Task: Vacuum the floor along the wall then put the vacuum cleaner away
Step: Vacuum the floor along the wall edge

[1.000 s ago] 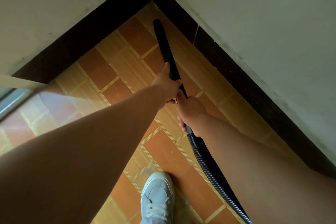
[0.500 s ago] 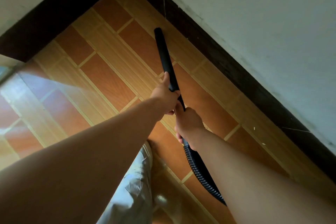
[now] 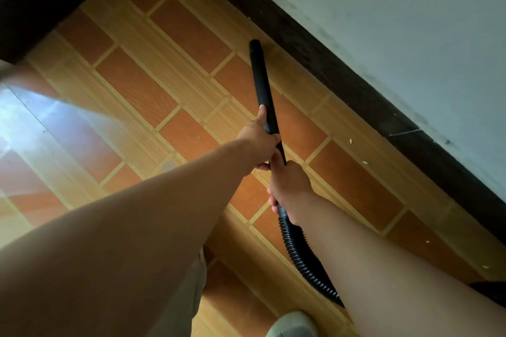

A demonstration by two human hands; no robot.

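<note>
Tiled floor (image 3: 164,96) by baseboard (image 3: 342,71) | left hand (image 3: 260,142) grips wand (image 3: 260,76) | right hand (image 3: 290,186) grips hose (image 3: 298,254)

No text, label, brand, number or sign can be read anywhere in the head view (the black wand (image 3: 261,85), its ribbed hose (image 3: 298,252) and the pale wall (image 3: 410,22) all show plain, unmarked surfaces)

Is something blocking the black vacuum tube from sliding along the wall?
Nothing visible blocks it. The black tube has its tip by the dark baseboard, over open floor; only tiny pale crumbs lie along that strip.
</note>
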